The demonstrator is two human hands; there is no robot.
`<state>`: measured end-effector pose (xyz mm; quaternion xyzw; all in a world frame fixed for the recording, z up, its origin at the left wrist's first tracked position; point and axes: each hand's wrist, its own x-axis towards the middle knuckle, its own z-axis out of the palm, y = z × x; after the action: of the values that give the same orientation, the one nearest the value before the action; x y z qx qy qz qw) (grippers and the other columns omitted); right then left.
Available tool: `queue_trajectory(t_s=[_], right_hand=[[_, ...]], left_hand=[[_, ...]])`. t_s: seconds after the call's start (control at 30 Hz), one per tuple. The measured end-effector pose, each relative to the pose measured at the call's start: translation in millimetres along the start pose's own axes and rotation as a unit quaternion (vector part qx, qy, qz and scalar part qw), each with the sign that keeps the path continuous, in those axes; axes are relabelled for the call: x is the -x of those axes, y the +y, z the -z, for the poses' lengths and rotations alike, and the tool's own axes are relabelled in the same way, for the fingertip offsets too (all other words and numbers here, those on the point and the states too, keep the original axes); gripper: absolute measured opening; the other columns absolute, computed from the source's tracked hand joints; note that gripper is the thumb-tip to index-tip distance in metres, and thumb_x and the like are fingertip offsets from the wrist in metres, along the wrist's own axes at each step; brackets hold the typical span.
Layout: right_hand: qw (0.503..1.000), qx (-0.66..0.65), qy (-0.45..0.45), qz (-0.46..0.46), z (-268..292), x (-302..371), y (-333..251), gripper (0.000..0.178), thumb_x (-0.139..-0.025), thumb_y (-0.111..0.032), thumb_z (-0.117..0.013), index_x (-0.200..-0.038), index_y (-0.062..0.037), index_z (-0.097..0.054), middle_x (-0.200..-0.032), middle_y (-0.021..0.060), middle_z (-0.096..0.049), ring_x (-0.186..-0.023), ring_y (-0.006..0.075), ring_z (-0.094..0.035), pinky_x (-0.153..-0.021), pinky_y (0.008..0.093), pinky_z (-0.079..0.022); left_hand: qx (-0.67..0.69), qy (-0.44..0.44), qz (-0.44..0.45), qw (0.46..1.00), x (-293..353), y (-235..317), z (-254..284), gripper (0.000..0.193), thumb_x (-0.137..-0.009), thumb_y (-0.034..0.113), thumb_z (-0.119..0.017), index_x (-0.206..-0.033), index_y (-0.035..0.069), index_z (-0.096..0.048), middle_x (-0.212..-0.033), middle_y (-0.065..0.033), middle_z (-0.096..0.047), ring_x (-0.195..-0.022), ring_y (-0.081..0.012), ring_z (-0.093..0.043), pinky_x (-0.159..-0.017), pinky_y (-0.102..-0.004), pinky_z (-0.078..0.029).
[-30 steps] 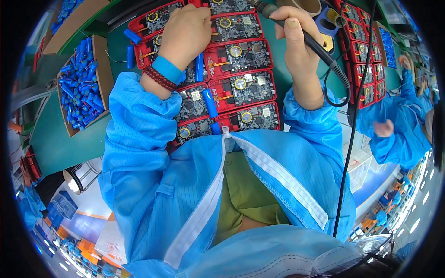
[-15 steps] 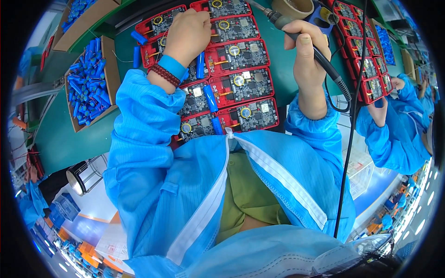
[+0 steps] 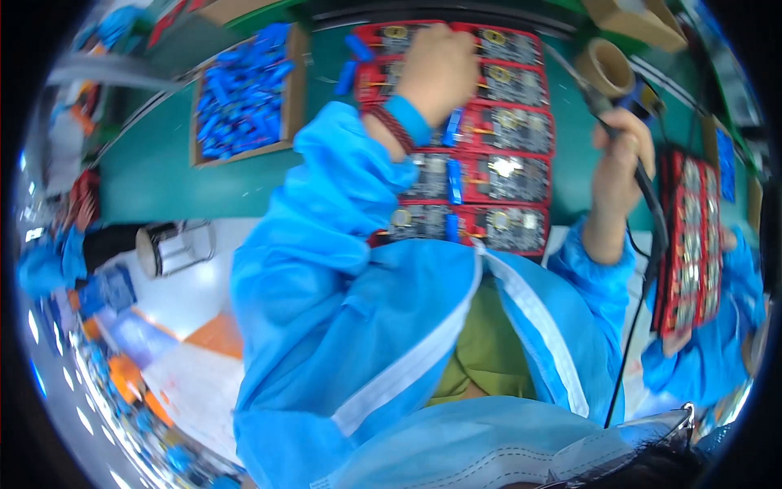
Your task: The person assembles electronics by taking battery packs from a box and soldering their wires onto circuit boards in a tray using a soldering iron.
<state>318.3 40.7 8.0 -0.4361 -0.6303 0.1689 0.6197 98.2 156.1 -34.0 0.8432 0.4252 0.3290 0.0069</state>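
Note:
My left hand (image 3: 440, 72) is curled over the far end of a block of red cases (image 3: 503, 153) with circuit boards (image 3: 511, 130) in them. Its fingers point down and are partly hidden, so what they hold cannot be made out. Small blue cylindrical cells (image 3: 454, 181) lie along the middle of the block. In my right hand (image 3: 623, 163), to the right of the cases, is a soldering iron (image 3: 601, 104). Its metal tip points up and left toward the far right corner of the block, apart from it. The picture is blurred by motion.
A cardboard box (image 3: 295, 90) full of blue cells stands left on the green table (image 3: 155, 183). Two loose cells (image 3: 346, 77) lie beside the cases. A tape roll (image 3: 607, 67) stands far right. A co-worker's hands hold another red block (image 3: 688, 244). The iron's black cord (image 3: 658, 228) hangs at right.
The whole view has swung, so the table and cases appear farther right and straighter. The co-worker's red block appears lower. My left hand stays over the far cases; my right still holds the soldering iron.

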Motion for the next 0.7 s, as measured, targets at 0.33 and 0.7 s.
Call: queue_trajectory(t_s=[0.33, 0.7], right_hand=[[0.999, -0.018, -0.014, -0.032, 15, 11, 4, 0.041, -0.097, -0.035, -0.046, -0.102, 0.0047, -0.056, -0.077, 0.0063, -0.051, -0.071, 0.0125, -0.046, -0.064, 0.0257, -0.036], [0.999, -0.004, -0.048, -0.006, 2, 9, -10, 0.036, -0.097, -0.029, -0.044, -0.1, 0.0048, -0.056, -0.074, 0.0055, -0.05, -0.069, 0.0112, -0.045, -0.061, 0.0251, -0.034]], left_hand=[[-0.135, 0.118, 0.07, 0.981, 40, -66, 177, 0.01, -0.078, 0.015, -0.062, -0.08, 0.005, -0.066, -0.076, -0.0145, -0.061, -0.076, -0.0334, -0.057, -0.07, -0.0443, -0.045], [-0.265, -0.059, 0.374, 0.887, 93, -199, 189, 0.03, -0.076, 0.024, -0.062, -0.095, 0.001, -0.059, -0.092, -0.0219, -0.064, -0.091, -0.0404, -0.06, -0.078, -0.0474, -0.047]])
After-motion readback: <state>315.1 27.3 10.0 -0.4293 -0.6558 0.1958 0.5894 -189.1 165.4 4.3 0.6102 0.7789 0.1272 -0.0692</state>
